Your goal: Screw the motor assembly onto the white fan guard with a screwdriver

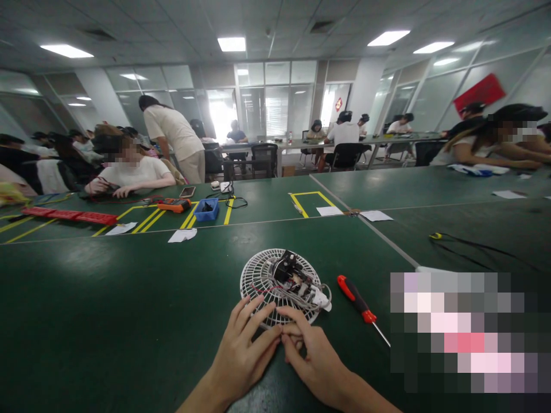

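Note:
On the green table lies a white round fan grille (253, 275), with a black fan motor (287, 267), wires and a white plug (321, 299) on top of it. My left hand (245, 344) rests at the grille's near edge, its fingers stretched out over the rim. Beside it, my right hand (314, 355) reaches the same edge with its index finger extended; thumb and other fingers are curled together, and whatever they pinch is hidden. The fingertips of both hands meet in front of the grille. To the right is a red and black screwdriver (357, 299).
Further off are a blue bin (206, 210) with dark parts, an orange multimeter (174, 205), a phone (187, 192) and red trays (69, 215). A black strap (465, 244) lies at right. A person (129, 166) sits across the table. The lower right corner is pixelated.

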`<state>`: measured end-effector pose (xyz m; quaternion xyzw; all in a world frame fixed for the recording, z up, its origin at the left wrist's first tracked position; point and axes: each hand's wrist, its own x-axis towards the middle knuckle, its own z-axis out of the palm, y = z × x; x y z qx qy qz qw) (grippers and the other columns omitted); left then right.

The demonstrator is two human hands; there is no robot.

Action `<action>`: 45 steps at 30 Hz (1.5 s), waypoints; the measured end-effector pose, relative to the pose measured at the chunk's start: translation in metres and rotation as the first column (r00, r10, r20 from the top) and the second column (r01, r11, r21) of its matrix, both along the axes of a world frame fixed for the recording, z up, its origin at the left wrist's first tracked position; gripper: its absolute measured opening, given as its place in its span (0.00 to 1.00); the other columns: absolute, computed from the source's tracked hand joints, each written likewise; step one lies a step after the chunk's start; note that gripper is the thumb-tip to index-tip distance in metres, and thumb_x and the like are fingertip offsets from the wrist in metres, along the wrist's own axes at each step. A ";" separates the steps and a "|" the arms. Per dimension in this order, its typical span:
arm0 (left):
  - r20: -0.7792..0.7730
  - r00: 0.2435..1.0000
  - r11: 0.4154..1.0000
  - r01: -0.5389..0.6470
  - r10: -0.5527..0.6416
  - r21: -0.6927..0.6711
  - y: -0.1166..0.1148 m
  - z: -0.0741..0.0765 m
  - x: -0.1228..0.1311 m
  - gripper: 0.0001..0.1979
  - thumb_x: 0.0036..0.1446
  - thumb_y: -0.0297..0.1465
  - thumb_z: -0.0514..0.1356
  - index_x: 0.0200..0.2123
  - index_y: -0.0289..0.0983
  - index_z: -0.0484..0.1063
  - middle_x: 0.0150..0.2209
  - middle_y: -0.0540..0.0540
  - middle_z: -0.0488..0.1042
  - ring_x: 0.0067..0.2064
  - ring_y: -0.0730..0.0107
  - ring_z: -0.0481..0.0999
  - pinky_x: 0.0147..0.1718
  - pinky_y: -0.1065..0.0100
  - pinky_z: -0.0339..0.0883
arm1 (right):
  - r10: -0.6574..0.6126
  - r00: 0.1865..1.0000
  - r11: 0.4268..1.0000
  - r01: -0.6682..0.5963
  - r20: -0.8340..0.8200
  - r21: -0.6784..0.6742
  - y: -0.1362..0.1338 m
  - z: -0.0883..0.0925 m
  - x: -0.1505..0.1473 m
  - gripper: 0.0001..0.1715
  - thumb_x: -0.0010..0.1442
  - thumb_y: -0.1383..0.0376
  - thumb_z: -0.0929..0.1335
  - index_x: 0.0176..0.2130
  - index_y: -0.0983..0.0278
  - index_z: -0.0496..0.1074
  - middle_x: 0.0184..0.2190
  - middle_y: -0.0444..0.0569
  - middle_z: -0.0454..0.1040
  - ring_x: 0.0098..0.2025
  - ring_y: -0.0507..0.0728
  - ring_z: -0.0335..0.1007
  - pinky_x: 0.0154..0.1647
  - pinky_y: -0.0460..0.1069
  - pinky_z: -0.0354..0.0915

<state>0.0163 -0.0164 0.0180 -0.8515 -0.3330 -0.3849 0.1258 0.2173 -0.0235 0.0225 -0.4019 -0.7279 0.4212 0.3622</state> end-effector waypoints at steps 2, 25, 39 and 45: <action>0.021 1.000 1.000 0.002 -0.002 -0.021 0.000 0.000 0.000 0.10 0.64 0.24 0.61 0.46 0.40 0.78 0.58 0.41 0.76 0.64 0.53 0.69 0.62 0.47 0.68 | 0.029 1.000 1.000 -0.029 -0.010 -0.009 0.001 -0.001 0.000 0.24 0.72 0.63 0.62 0.65 0.60 0.62 0.34 0.46 0.81 0.25 0.52 0.74 0.26 0.45 0.68; 0.352 0.930 0.984 -0.049 0.107 -0.170 0.006 -0.003 -0.011 0.06 0.62 0.24 0.60 0.39 0.41 0.73 0.46 0.43 0.75 0.59 0.56 0.71 0.54 0.53 0.72 | -0.428 0.876 0.631 0.465 -0.221 0.621 0.030 0.036 0.062 0.13 0.64 0.74 0.65 0.34 0.58 0.74 0.29 0.44 0.77 0.29 0.55 0.75 0.33 0.48 0.70; 0.420 0.877 0.966 -0.158 0.233 -0.206 0.014 -0.009 -0.024 0.04 0.65 0.29 0.62 0.38 0.43 0.76 0.44 0.46 0.77 0.54 0.60 0.73 0.53 0.56 0.70 | -0.410 0.582 0.875 0.467 0.702 0.124 0.058 0.032 0.119 0.35 0.62 0.63 0.65 0.67 0.64 0.63 0.58 0.63 0.74 0.54 0.71 0.76 0.52 0.61 0.68; 0.425 0.879 0.968 -0.137 0.215 -0.208 0.012 -0.008 -0.021 0.04 0.65 0.28 0.62 0.37 0.43 0.77 0.44 0.46 0.77 0.54 0.60 0.74 0.51 0.58 0.72 | -0.431 0.694 0.834 0.551 0.576 -0.039 0.058 0.049 0.117 0.38 0.57 0.62 0.66 0.65 0.63 0.64 0.39 0.51 0.77 0.39 0.65 0.78 0.42 0.58 0.69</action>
